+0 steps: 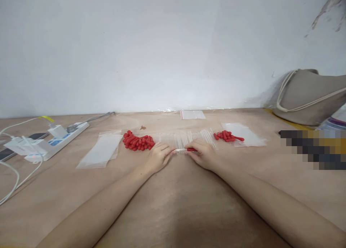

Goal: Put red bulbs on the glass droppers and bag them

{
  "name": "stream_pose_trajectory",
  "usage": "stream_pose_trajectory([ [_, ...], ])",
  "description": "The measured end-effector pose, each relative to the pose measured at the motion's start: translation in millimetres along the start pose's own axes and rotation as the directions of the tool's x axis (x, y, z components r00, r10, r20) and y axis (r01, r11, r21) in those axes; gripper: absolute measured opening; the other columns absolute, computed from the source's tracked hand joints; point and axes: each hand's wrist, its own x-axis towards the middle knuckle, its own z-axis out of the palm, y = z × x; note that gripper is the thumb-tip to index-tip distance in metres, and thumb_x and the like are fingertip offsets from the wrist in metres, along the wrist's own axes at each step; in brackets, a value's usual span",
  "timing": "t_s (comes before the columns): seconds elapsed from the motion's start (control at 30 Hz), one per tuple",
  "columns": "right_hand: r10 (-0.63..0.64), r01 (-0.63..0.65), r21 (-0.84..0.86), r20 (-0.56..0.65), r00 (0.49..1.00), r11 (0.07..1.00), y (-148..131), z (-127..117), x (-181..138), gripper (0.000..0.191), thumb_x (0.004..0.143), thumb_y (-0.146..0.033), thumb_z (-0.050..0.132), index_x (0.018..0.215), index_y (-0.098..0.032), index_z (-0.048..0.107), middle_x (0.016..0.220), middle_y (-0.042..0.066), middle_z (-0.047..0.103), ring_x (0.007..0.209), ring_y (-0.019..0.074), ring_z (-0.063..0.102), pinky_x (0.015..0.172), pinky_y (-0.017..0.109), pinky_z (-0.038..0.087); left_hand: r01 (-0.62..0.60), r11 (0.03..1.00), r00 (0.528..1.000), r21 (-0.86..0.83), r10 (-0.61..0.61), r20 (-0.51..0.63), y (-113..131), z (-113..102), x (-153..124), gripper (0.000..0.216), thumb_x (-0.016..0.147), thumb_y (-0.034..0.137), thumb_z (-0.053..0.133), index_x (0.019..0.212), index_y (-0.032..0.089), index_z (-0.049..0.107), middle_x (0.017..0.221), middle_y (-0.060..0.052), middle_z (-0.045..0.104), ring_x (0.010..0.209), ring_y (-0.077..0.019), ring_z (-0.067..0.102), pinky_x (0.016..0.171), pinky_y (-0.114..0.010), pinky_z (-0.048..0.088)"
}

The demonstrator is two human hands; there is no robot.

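Observation:
Low over the table, my left hand [160, 157] is closed in a pinch on one end of a thin clear tube [180, 150]. My right hand [204, 154] pinches a red rubber bulb [191, 149] at the tube's other end; whether the tube is inside the bulb cannot be made out. Just behind both hands, a row of similar clear tubes [186, 137] lies side by side. A large heap of red rubber bulbs [137, 141] sits left of the row, and a smaller red group [227, 135] lies to the right.
Clear plastic bags lie flat at left [94, 152] and right [245, 135]; a small zip bag [192, 115] is near the wall. A white power strip [67, 138] with chargers and cables stands at far left. A grey bag [308, 97] leans at back right.

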Motion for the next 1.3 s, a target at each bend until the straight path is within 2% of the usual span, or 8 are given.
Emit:
stream_pose_trajectory([
  [0.1,-0.059,0.061,-0.045,0.032,0.998,0.997,-2,1,1,0.011,0.081,-0.025,0.050,0.083,-0.019,0.059,0.074,0.004,0.061,0.073,0.0152,0.053,0.064,0.027,0.041,0.022,0.999,0.999,0.025,-0.023,0.035,3,-2,1,0.023,0.087,0.025,0.039,0.086,0.014,0.059,0.069,-0.004,0.058,0.066,-0.0147,0.050,0.063,-0.028,0.037],
  [0.3,-0.064,0.064,-0.041,0.010,0.998,0.997,4,3,1,0.015,0.078,-0.029,0.054,0.088,-0.019,0.060,0.074,0.004,0.064,0.071,0.0152,0.054,0.062,0.027,0.042,0.051,0.998,0.997,0.030,-0.052,0.053,4,-4,4,0.028,0.088,0.024,0.034,0.075,0.014,0.057,0.063,-0.003,0.055,0.061,-0.0139,0.047,0.061,-0.028,0.034],
  [0.43,-0.030,0.030,-0.047,0.005,1.000,0.998,4,-1,2,0.014,0.078,-0.030,0.054,0.085,-0.019,0.060,0.074,0.004,0.064,0.070,0.0154,0.054,0.061,0.027,0.042,0.041,0.999,0.998,-0.005,-0.041,0.047,4,-4,5,0.028,0.088,0.024,0.034,0.074,0.014,0.056,0.061,-0.003,0.054,0.059,-0.0137,0.047,0.060,-0.027,0.034],
  [0.57,-0.057,0.057,0.003,0.021,0.998,0.998,2,-1,2,0.013,0.080,-0.028,0.051,0.079,-0.020,0.061,0.069,0.003,0.062,0.066,0.0144,0.053,0.060,0.027,0.042,0.061,0.997,0.996,-0.050,-0.058,0.068,6,-1,3,0.025,0.088,0.022,0.035,0.077,0.015,0.056,0.064,-0.003,0.055,0.060,-0.0135,0.048,0.062,-0.027,0.035],
  [0.83,-0.061,0.061,0.037,-0.001,0.998,0.997,1,4,0,0.013,0.078,-0.028,0.053,0.074,-0.018,0.060,0.063,0.003,0.058,0.060,0.0124,0.052,0.057,0.025,0.040,0.096,0.990,0.995,-0.099,-0.093,0.030,15,1,1,0.023,0.087,0.021,0.037,0.076,0.015,0.056,0.061,-0.001,0.051,0.058,-0.0125,0.047,0.057,-0.024,0.037],
  [1.23,-0.083,0.082,0.025,0.017,0.996,0.996,-5,6,4,0.017,0.080,-0.031,0.051,0.074,-0.018,0.061,0.062,0.004,0.060,0.058,0.0129,0.053,0.055,0.025,0.042,0.089,0.991,0.995,-0.100,-0.084,0.055,17,0,3,0.025,0.087,0.020,0.036,0.073,0.015,0.056,0.059,-0.001,0.049,0.055,-0.0121,0.046,0.054,-0.023,0.037],
  [1.3,-0.049,0.048,0.039,0.016,0.999,0.998,-4,6,4,0.016,0.079,-0.031,0.053,0.075,-0.018,0.062,0.064,0.004,0.061,0.059,0.0131,0.054,0.056,0.026,0.043,0.088,0.990,0.995,-0.109,-0.082,0.060,16,2,3,0.024,0.087,0.021,0.037,0.075,0.015,0.057,0.059,-0.001,0.050,0.056,-0.0123,0.047,0.054,-0.023,0.037],
])
